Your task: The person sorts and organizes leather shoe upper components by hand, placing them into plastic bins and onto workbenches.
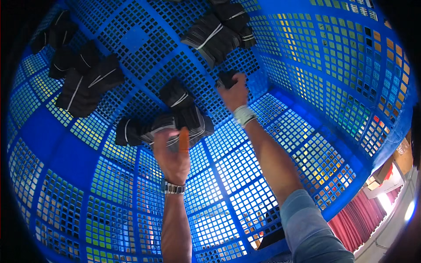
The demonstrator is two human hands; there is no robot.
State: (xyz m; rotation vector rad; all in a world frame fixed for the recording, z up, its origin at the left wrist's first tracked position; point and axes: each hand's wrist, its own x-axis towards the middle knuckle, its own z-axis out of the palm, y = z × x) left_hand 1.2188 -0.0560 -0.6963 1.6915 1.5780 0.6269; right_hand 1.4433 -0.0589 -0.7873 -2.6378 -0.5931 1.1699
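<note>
My right hand is closed around a small bundle of dark flat pieces, over the crate's bottom. A white band circles that wrist. Lower and to the left, my left hand is at a bundle of stacked dark pieces with a pale tie. Its fingers look curled onto the bundle, though they are blurred and partly hidden. An orange cover is on its thumb, and a metal watch is on the wrist. Another tied dark bundle lies just beyond, and one more dark bundle sits to the left.
A large blue plastic crate with grid-like walls surrounds both hands. Several tied dark bundles lie at its left, and a bigger pile of dark bundles is at the far middle. Outside, at the lower right, hangs a red curtain.
</note>
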